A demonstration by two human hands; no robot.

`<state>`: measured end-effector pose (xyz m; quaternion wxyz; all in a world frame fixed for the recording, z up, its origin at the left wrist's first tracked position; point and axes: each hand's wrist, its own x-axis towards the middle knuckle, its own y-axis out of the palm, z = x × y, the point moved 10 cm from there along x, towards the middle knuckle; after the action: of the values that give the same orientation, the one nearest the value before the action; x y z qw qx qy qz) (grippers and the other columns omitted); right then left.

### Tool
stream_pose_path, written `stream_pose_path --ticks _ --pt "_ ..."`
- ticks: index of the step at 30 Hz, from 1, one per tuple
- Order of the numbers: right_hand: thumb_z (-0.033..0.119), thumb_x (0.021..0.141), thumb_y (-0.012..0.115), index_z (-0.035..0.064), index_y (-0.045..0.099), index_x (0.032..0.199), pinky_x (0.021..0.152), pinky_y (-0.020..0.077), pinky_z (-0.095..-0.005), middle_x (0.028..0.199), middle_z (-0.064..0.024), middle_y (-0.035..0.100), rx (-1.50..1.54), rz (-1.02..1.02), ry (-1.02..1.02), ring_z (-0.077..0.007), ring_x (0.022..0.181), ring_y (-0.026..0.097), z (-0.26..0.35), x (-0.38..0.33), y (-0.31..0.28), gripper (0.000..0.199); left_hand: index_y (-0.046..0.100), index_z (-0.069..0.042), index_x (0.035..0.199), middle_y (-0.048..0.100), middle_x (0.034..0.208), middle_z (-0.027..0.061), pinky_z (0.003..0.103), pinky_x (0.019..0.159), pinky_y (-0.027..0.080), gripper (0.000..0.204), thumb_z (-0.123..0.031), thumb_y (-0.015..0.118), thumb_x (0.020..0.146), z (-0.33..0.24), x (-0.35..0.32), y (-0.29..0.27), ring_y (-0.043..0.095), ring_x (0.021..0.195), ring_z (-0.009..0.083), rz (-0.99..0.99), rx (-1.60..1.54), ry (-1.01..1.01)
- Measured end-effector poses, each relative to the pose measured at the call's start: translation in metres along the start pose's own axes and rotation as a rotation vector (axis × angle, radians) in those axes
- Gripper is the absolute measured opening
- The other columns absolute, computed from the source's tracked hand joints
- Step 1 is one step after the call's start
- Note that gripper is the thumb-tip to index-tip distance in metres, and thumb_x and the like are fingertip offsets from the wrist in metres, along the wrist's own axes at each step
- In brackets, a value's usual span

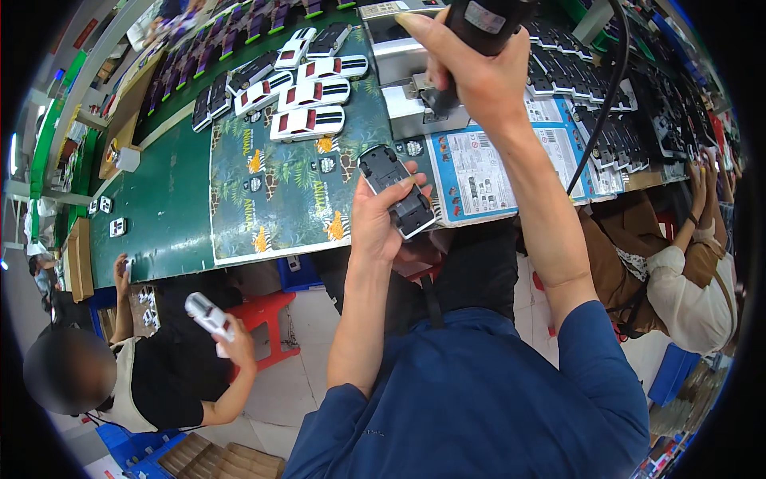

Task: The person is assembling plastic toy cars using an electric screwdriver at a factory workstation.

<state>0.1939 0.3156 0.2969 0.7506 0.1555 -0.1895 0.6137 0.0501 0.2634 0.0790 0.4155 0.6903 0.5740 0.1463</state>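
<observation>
In my left hand [373,219] lies a toy car [381,169] turned upside down, its black underside facing up. The thumb presses on that underside and the fingers wrap around the far side. My right hand [491,84] is wrapped round a black electric screwdriver [485,17], held upright with its cable hanging to the right. Its lower end points down at a metal box [399,64], which looks like a screw feeder; whether the tip touches it I cannot tell. Several white toy cars [307,123] with black stripes stand left of the box.
Rows of dark car undersides [550,68] fill the bench's right side, beside a printed sheet [483,172]. Black car parts [211,100] lie at the left back. A co-worker at the lower left holds a white car [209,315] near a red stool [271,319]. Another person sits right.
</observation>
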Motion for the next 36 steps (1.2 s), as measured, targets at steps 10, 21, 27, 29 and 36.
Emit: stream_pose_path --ticks 10,21,27,29,36 --pt "0.018 0.094 0.050 0.0035 0.049 0.096 0.050 0.0450 -0.0312 0.061 -0.0039 0.045 0.568 0.187 -0.017 -0.0127 0.045 0.042 0.018 -0.092 -0.003 0.015 0.046 -0.005 0.119 0.060 0.114 0.0145 0.043 0.075 0.062 0.051 0.015 0.063 0.076 -0.003 0.004 0.001 0.066 0.099 0.0259 0.000 -0.052 0.032" --pt "0.011 0.089 0.062 0.0026 0.046 0.087 0.050 0.0454 -0.0302 0.061 -0.0061 0.047 0.324 0.258 0.091 -0.0141 0.047 0.046 0.011 -0.104 0.017 0.018 0.048 -0.004 0.119 0.063 0.110 0.0127 0.041 0.075 0.060 0.050 0.014 0.063 0.076 0.000 0.003 0.002 0.067 0.095 0.0249 -0.025 -0.052 -0.018" --pt "0.019 0.091 0.060 0.0025 0.048 0.097 0.053 0.0459 -0.0289 0.064 -0.0051 0.048 0.398 0.344 0.043 -0.0131 0.051 0.048 0.027 -0.094 0.016 0.021 0.048 -0.003 0.120 0.063 0.111 0.0137 0.042 0.075 0.060 0.049 0.014 0.062 0.077 0.008 0.006 -0.001 0.067 0.095 0.0251 -0.008 -0.076 -0.078" --pt "0.022 0.091 0.061 0.0026 0.048 0.097 0.053 0.0460 -0.0289 0.065 -0.0048 0.049 0.368 0.340 0.010 -0.0123 0.051 0.048 0.029 -0.091 0.010 0.024 0.048 -0.003 0.121 0.063 0.111 0.0144 0.041 0.075 0.060 0.050 0.014 0.063 0.076 0.000 0.002 0.005 0.067 0.095 0.0251 -0.011 -0.079 -0.036" --pt "0.017 0.077 0.077 0.0018 0.061 0.081 0.056 0.0458 -0.0225 0.071 -0.0049 0.060 0.484 0.153 0.141 -0.0067 0.057 0.055 0.011 -0.095 0.001 0.023 0.048 -0.003 0.122 0.063 0.111 0.0144 0.041 0.075 0.060 0.051 0.015 0.062 0.076 0.000 0.003 0.003 0.067 0.095 0.0251 -0.040 -0.073 -0.039"
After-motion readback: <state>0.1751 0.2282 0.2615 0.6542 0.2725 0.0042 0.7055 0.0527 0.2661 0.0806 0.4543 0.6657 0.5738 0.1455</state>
